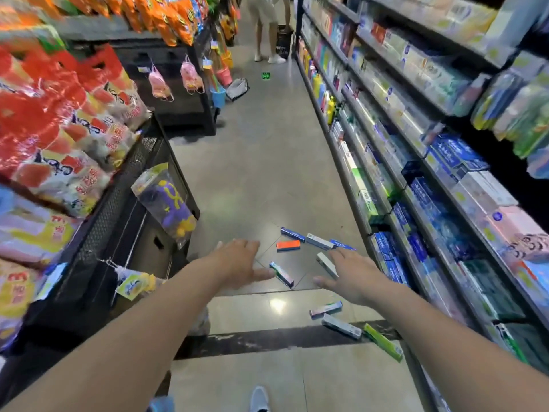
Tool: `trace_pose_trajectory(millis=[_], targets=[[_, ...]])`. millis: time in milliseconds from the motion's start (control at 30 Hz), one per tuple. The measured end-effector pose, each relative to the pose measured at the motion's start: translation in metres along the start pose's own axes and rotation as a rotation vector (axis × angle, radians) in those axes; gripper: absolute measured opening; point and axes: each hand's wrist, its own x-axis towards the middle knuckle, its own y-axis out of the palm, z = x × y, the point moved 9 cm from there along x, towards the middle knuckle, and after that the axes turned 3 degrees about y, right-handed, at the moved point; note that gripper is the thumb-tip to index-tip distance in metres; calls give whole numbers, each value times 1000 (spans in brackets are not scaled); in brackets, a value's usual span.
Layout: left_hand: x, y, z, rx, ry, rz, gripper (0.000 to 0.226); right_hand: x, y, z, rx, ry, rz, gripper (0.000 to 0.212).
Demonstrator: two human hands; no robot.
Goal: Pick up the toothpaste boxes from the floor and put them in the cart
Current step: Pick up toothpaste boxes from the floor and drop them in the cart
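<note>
Nine or so long, narrow cardboard toothpaste boxes lie scattered on the glossy grey tiled floor point(267, 162) of a shop aisle, seen from the head camera. Farthest out are a dark blue box point(292, 234), a pale grey-blue box point(319, 241) and another blue box point(341, 244) partly behind the right hand, with an orange box point(288, 245) just beside them. Nearer lie a teal-and-pink box point(281, 274) and a white box point(326, 264), the latter touching the right hand's outline in the view. Closest to the viewer are a pink-and-blue box point(326, 309), a grey box point(341, 326) and a green box point(383, 341), which lies against the foot of the right-hand shelving.

Both bare arms stretch forward above the boxes. The left hand point(237, 260) is spread flat, palm down, holding nothing. The right hand point(353, 275) is likewise spread with relaxed fingers and grips nothing.

Shelves of boxed toothpaste point(430, 179) line the right side. Red and orange snack bags point(59, 120) fill the dark racks on the left. Far down the aisle, a person's legs point(267, 34) stand beside a black basket point(283, 40). A grey shoe point(259, 398) shows at the bottom edge.
</note>
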Motion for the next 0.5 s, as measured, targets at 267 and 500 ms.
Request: trace_pose_trajectory(millis=[267,500], targets=[[135,-47,43,67,92,62,90,116,-34,-6,47,72,16,88],[267,-73,56,99,126,113,98,244,-46,-41,121,85,39,88]])
